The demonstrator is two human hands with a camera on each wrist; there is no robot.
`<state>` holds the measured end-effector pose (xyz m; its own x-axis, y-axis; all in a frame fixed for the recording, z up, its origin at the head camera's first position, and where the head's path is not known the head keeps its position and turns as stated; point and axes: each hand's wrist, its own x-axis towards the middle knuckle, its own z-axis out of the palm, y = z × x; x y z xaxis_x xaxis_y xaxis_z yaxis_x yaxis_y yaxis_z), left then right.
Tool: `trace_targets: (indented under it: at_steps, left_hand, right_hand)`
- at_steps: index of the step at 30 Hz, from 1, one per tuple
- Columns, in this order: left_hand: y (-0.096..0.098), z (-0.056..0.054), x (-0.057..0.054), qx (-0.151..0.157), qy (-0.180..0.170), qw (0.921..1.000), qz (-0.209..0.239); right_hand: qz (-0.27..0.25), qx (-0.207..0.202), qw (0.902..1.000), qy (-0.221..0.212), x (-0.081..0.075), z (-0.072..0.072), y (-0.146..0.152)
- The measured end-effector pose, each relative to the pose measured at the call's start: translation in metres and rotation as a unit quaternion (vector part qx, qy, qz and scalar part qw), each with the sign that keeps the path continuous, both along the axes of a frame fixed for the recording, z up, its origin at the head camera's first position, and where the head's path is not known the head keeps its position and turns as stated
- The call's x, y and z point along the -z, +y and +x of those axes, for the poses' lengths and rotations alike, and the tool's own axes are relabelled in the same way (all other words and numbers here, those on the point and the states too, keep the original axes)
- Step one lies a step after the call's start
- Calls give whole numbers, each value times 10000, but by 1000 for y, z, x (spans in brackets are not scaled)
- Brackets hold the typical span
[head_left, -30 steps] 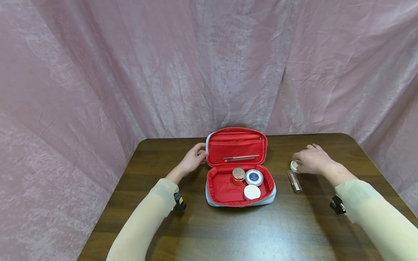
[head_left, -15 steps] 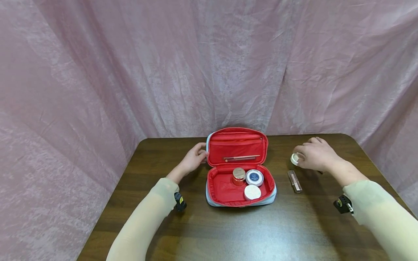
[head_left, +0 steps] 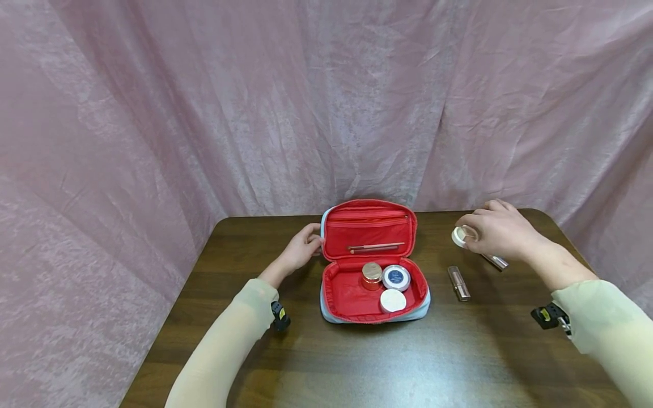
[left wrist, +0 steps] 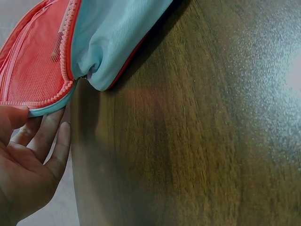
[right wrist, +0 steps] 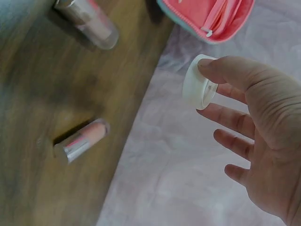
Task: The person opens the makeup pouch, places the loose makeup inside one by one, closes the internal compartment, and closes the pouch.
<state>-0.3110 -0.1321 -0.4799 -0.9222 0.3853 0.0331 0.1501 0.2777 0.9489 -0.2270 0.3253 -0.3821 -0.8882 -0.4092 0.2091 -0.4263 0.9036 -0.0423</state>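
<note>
A cosmetic bag (head_left: 349,306) with pale blue outside and red lining lies unzipped, its lid raised. My left hand (head_left: 300,248) grips the lid's left edge; in the left wrist view the thumb (left wrist: 14,116) is over the rim and fingers are behind it. My right hand (head_left: 502,231) pinches a small white round cosmetic jar (right wrist: 194,84) between thumb and fingers, held tilted above the table at the right. In the bag sit a gold-lidded jar (head_left: 372,273), a round container with a dark blue label (head_left: 396,277) and a white round container (head_left: 393,301).
Two lip gloss tubes, a nearer tube (head_left: 459,284) and a farther tube (head_left: 496,261) partly behind my right hand, lie on the wooden table (head_left: 326,362). Makeup brushes (head_left: 376,247) rest in the lid's mesh pocket. A pink velvet curtain (head_left: 326,102) hangs behind the table.
My right hand has lifted the small white jar up and away from the nearer lip gloss tube, uncovering the farther tube. My left hand stays on the bag's lid.
</note>
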Motion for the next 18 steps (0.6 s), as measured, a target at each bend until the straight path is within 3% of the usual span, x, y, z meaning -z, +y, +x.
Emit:
trace_targets:
  at_steps: [8,18]
  left_hand:
    - [0,1,-2,-11,8,10000,-33]
    - [0,-1,-1,3,24,10000,-82]
  right_hand:
    - [-159,-729,9958,535,-8,8,-31]
    - [-244,-1737,9823,654,0,15,-73]
